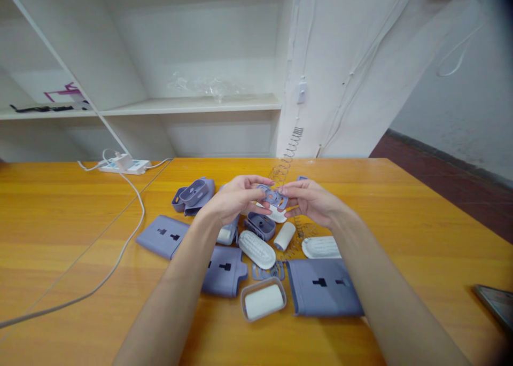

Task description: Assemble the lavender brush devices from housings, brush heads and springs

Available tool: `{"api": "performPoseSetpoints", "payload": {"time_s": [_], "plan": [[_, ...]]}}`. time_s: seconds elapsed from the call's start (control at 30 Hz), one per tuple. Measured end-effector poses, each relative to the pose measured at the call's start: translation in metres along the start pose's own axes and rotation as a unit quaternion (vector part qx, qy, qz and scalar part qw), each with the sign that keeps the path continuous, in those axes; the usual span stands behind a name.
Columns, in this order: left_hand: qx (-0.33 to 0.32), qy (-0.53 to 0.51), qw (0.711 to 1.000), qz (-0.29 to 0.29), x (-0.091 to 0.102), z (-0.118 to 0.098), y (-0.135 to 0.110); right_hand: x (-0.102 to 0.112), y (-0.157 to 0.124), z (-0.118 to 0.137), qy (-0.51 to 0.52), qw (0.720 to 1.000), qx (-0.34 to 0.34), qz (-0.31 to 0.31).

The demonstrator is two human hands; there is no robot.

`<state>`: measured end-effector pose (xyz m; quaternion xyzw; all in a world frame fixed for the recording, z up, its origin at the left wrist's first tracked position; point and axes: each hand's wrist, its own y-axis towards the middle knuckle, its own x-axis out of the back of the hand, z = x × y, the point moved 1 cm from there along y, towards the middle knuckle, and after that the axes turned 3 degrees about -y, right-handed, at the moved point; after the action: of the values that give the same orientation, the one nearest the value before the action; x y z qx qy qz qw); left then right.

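Note:
My left hand (239, 199) and my right hand (311, 201) pinch a small lavender plastic plate (274, 197) with cut-outs, one at each end. A thin coil spring (292, 149) stretches upward behind the plate; whether it is joined to the plate is unclear. Below my hands lie a lavender oval cup (260, 225), a white ribbed oval pad (257, 249) and a white roll (285, 236). Another cut-out plate (267, 271) lies nearer me, with loose coils around it. A second white pad (320, 247) sits beside my right forearm, partly covered by it.
Lavender housings (324, 287) with black slots lie around the pile on the wooden table (420, 238). A clear-walled box (263, 300) holds a white block. Stacked lavender cups (194, 193) stand left. A cable (124, 254) runs from a power strip (134, 166). A phone-like device (495, 302) lies right.

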<state>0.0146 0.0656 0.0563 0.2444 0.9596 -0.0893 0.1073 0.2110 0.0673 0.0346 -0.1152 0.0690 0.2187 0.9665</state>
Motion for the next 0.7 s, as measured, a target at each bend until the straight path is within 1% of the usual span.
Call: {"api": "performPoseSetpoints", "payload": {"time_s": [0.17,0.3,0.43,0.57,0.7], "plan": [[0.012,0.007,1.0,0.003,0.0015,0.0007,0.0,0.0002,0.0007,-0.0012,-0.004,1.0,-0.011,0.011],[0.02,0.012,1.0,0.004,0.0023,0.0007,-0.0003,0.0019,0.0019,-0.0028,-0.012,1.0,-0.017,0.006],[0.029,0.027,0.999,0.005,0.0014,0.0001,-0.0006,0.0035,0.0025,-0.0045,-0.022,0.999,-0.022,0.019],[0.037,0.044,0.998,0.003,0.0,-0.0013,-0.002,0.0029,0.0032,-0.0053,-0.025,0.999,-0.027,0.013],[0.037,0.049,0.998,0.014,-0.0006,-0.0022,-0.0035,0.0012,0.0042,-0.0058,-0.024,0.999,-0.026,0.013]]}}
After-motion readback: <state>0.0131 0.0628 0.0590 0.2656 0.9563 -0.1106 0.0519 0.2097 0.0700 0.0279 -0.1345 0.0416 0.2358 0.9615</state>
